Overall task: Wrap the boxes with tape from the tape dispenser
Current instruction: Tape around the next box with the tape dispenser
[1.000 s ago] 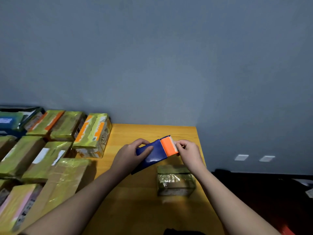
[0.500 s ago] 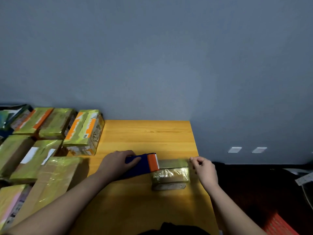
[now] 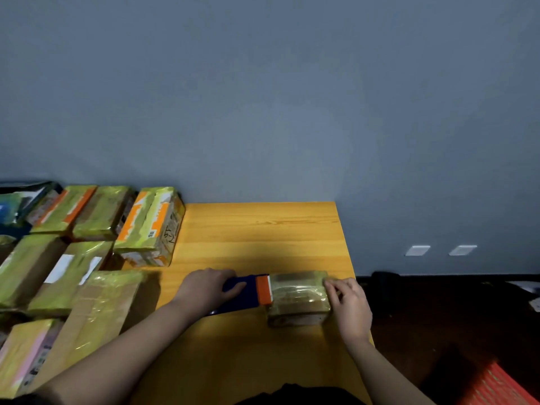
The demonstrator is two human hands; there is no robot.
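**A:** What sits closest to the camera?

**B:** Two bare forearms reach in from the bottom edge over a yellow-orange wooden table [image 3: 263, 229]. On the near left lies a large brown cardboard box under glossy clear tape [image 3: 96, 311], and beside it, at the corner, a pale box with a pink stripe [image 3: 23, 358].

**A:** And the hands?

**B:** The left hand [image 3: 209, 287] grips the dark blue tape dispenser with an orange cutter end [image 3: 248, 292], fingers curled over its top, the thumb along its near side. The dispenser's orange end touches the left edge of a small box wrapped in shiny clear tape [image 3: 298, 299], which rests on the table near its right edge. The right hand [image 3: 349, 305] is at the box's right end, fingers bent and close together, the tips pressing on the upper right corner. Whether they pinch a tape end there I cannot tell.

**A:** Further back?

**B:** A cluster of yellow-green taped boxes [image 3: 70, 238] fills the left side, some with orange strips or white labels. The rearmost one on the right, an orange-striped box [image 3: 152, 223], stands just short of the blue-grey wall [image 3: 263, 97]. Two white wall plates [image 3: 438, 250] sit low on the wall to the right, above a dark floor.
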